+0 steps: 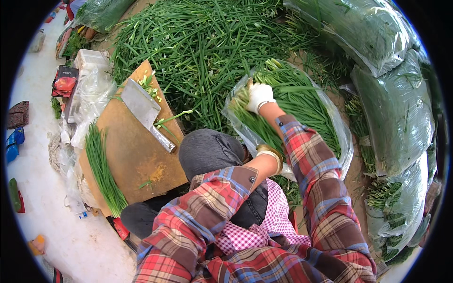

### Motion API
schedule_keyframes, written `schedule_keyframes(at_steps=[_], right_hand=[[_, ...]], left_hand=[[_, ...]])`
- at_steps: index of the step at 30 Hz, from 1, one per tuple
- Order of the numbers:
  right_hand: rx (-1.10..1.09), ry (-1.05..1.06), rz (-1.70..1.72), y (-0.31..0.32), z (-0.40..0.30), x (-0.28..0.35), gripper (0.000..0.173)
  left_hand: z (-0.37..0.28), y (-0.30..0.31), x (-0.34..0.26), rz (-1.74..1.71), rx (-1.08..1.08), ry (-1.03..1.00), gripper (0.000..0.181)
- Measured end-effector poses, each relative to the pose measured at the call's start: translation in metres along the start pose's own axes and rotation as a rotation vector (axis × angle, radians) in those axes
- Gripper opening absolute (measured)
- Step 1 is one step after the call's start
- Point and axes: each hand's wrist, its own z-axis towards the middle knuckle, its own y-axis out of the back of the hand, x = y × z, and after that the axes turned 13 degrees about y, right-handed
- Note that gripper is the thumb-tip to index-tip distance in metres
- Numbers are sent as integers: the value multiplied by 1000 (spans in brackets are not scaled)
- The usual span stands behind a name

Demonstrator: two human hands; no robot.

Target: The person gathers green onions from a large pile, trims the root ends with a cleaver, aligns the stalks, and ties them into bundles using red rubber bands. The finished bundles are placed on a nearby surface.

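Observation:
My right hand, in a white glove, lies on the cut ends of a bundle of garlic chives inside a clear plastic bag. Chives near that hand are blurred, and its fingers are partly hidden, so their grip cannot be made out. Nearer to me, my left hand is at the near side of the bag, in a glove with a brownish face. Its fingers are mostly out of sight behind the wrist. To the left, a cleaver rests on a wooden board beside trimmed chive ends.
A big heap of loose chives spreads ahead. Filled plastic bags are stacked along the right. A small chive bunch lies along the board's left edge. Crumpled plastic bags and a white plastic basket sit beyond the board.

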Motion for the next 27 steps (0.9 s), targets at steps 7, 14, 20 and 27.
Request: schedule_keyframes(at_steps=[7, 14, 20, 27], right_hand=[[-236, -3, 79, -37, -20, 45, 48], [-396, 18, -162, -50, 4, 40, 27], [-305, 131, -167, -55, -41, 58, 25], [-205, -101, 88, -41, -33, 49, 79]], left_hand=[[39, -29, -15, 92, 171, -119, 40], [92, -70, 9, 7, 129, -516, 53], [37, -52, -9, 111, 282, -192, 50], [38, -51, -10, 96, 119, -108, 50]])
